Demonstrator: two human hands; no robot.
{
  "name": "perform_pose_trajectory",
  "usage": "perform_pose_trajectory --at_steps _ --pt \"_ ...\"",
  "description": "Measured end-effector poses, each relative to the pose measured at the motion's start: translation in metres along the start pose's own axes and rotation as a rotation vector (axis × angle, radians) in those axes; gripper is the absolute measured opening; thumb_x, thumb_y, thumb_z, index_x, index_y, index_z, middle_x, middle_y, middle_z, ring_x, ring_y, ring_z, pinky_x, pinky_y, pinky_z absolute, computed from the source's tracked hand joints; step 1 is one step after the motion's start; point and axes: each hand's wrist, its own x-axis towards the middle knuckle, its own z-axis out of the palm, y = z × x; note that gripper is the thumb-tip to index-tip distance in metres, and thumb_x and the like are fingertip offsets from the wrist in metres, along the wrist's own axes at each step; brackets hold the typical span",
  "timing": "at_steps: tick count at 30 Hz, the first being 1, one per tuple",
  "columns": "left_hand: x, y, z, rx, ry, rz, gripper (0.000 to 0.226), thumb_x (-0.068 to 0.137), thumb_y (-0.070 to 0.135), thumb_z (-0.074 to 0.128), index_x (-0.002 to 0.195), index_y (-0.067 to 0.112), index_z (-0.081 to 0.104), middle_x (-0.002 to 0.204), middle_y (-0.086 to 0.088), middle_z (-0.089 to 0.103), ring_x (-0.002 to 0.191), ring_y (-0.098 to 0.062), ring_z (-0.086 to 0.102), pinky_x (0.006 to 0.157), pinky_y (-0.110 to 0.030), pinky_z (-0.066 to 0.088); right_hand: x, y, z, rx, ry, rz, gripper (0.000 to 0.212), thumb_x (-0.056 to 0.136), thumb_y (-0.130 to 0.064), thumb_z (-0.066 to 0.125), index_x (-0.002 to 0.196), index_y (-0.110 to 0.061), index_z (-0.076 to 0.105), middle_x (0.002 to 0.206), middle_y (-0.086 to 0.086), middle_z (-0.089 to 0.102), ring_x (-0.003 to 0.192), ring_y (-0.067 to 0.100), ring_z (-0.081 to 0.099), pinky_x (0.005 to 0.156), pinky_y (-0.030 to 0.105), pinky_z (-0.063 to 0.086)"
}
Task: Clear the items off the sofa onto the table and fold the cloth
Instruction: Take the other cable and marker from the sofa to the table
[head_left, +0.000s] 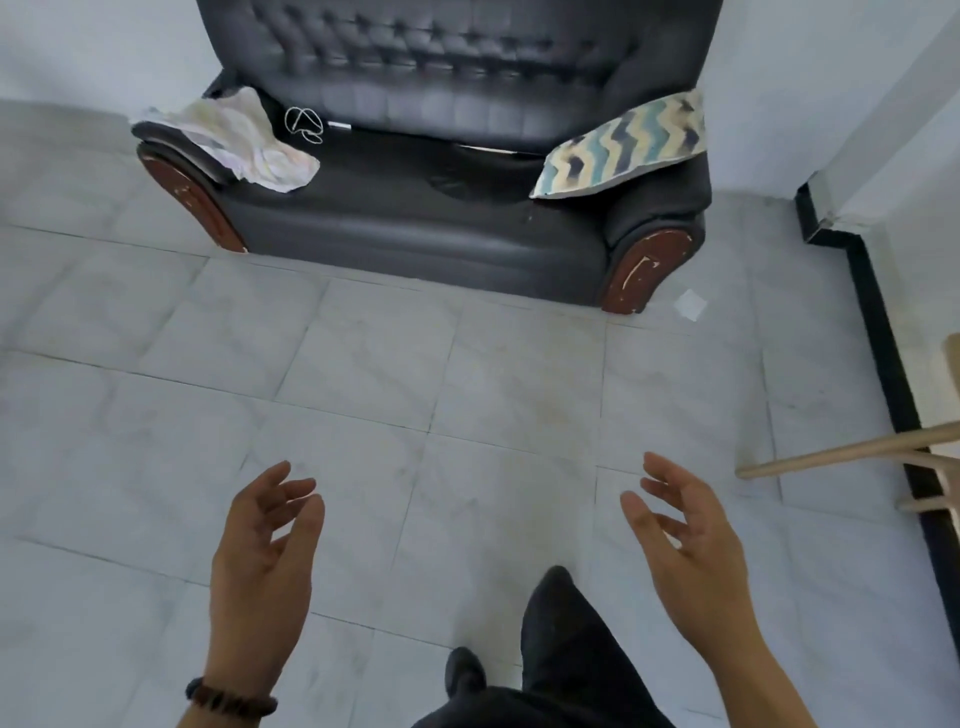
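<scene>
Head view. Left hand (265, 551) and right hand (685, 540) are held over the tiled floor (467, 395), both empty with fingers loosely spread. Well ahead stands the dark sofa (415, 208): a crumpled pale cloth (234, 137) drapes its left armrest, a coiled white cable (304, 123) lies just beside it on the seat — a zigzag-patterned cushion (623, 145) leans at the right end.

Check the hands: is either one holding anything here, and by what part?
Nothing is held. The left hand and right hand are both open and empty over the floor, short of the sofa.
</scene>
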Motion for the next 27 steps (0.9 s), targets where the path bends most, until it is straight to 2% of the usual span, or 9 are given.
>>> perform_pose_trajectory --at_steps 3,8,14,17,19,21,24,27 --pt "0.066 -0.001 0.010 0.030 0.007 0.002 0.036 0.092 0.018 0.063 0.125 0.027 0.054 0.109 0.013 0.067 0.105 -0.015 0.063 0.091 -0.046 0.052 0.055 -0.007 0.044 0.016 -0.039 0.013 0.043 0.090 -0.028 0.068 0.131 -0.031 0.054 0.125 -0.019 0.058 0.111 -0.014 0.053 0.076 0.000 0.045" --pt "0.198 0.017 0.040 0.038 0.079 -0.019 0.036 0.091 0.017 0.063 0.125 0.026 0.054 0.110 0.011 0.067 0.105 -0.015 0.063 0.089 -0.046 0.053 0.180 -0.038 0.115 0.034 -0.088 0.025 0.046 0.089 -0.026 0.070 0.132 -0.029 0.054 0.126 -0.014 0.059 0.111 -0.008 0.056 0.080 0.009 0.044" --pt "0.345 0.072 0.045 0.025 0.197 -0.049 0.036 0.091 0.020 0.063 0.125 0.029 0.053 0.109 0.014 0.066 0.104 -0.020 0.064 0.085 -0.035 0.050 0.357 -0.144 0.190 -0.031 -0.235 -0.090 0.048 0.089 -0.030 0.066 0.134 -0.029 0.051 0.128 -0.015 0.056 0.109 -0.006 0.054 0.079 0.005 0.040" --pt "0.405 0.087 0.037 0.000 0.265 -0.079 0.037 0.091 0.021 0.063 0.126 0.029 0.053 0.110 0.014 0.066 0.105 -0.022 0.064 0.089 -0.041 0.051 0.429 -0.203 0.230 -0.071 -0.308 -0.160 0.048 0.090 -0.032 0.065 0.135 -0.028 0.050 0.128 -0.017 0.055 0.109 -0.008 0.054 0.078 0.004 0.041" --pt "0.448 0.088 0.035 -0.043 0.324 -0.106 0.036 0.091 0.019 0.064 0.123 0.033 0.055 0.108 0.012 0.068 0.105 -0.021 0.064 0.090 -0.044 0.052 0.472 -0.236 0.262 -0.064 -0.338 -0.189 0.047 0.091 -0.030 0.065 0.135 -0.028 0.051 0.127 -0.018 0.057 0.113 -0.005 0.055 0.083 0.010 0.045" --pt "0.496 0.083 0.036 -0.068 0.365 -0.129 0.036 0.090 0.017 0.065 0.116 0.041 0.056 0.106 0.013 0.068 0.104 -0.020 0.065 0.088 -0.040 0.053 0.514 -0.262 0.301 -0.048 -0.371 -0.199 0.046 0.090 -0.028 0.067 0.134 -0.030 0.052 0.126 -0.020 0.057 0.114 -0.002 0.056 0.088 0.017 0.048" --pt "0.581 0.071 0.039 -0.084 0.357 -0.161 0.037 0.090 0.016 0.065 0.110 0.045 0.055 0.105 0.015 0.068 0.102 -0.020 0.066 0.080 -0.025 0.054 0.573 -0.287 0.366 -0.067 -0.381 -0.208 0.046 0.090 -0.025 0.069 0.132 -0.034 0.052 0.126 -0.023 0.057 0.115 -0.004 0.055 0.088 0.017 0.049" --pt "0.677 0.074 0.037 -0.100 0.308 -0.184 0.034 0.091 0.019 0.064 0.113 0.042 0.056 0.105 0.017 0.067 0.102 -0.019 0.065 0.078 -0.026 0.054 0.623 -0.314 0.424 -0.083 -0.367 -0.171 0.045 0.091 -0.023 0.069 0.129 -0.038 0.051 0.125 -0.022 0.057 0.115 -0.001 0.056 0.086 0.014 0.047"
